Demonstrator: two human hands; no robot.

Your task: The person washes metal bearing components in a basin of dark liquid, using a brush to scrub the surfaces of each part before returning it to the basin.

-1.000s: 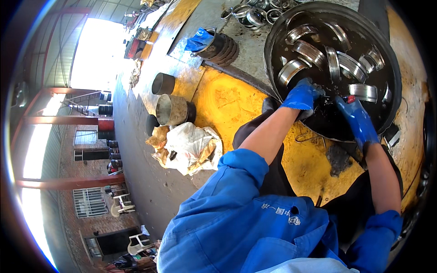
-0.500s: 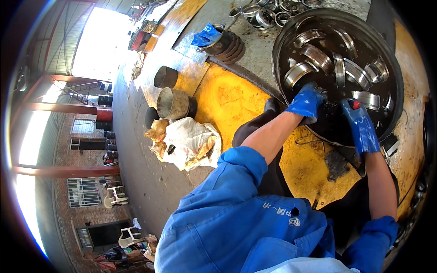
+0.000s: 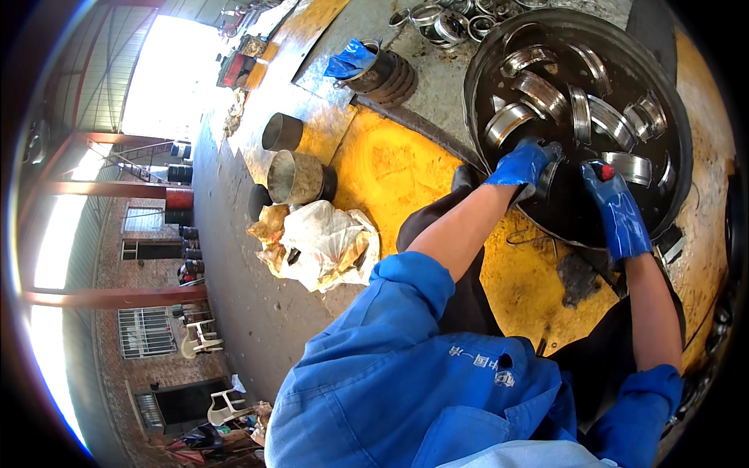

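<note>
L hand [image 3: 524, 164], gloved in blue, is gripping a metal ring [image 3: 548, 182] by one side, the ring standing on edge just inside the near wall of a big round tub [image 3: 684, 132]. R hand [image 3: 616, 207], same glove colour, is clutching a small red thing [image 3: 605, 171], mostly hidden, & is hanging R of that ring, apart from it. More rings [image 3: 541, 93] are lying in the tub's dark liquid beyond both hands, one sitting v. near the R hand. Outside, loose rings [image 3: 451, 28] are lying past the tub; a dark pot [image 3: 396, 82] w/ blue material [image 3: 351, 60] is standing to its L
</note>
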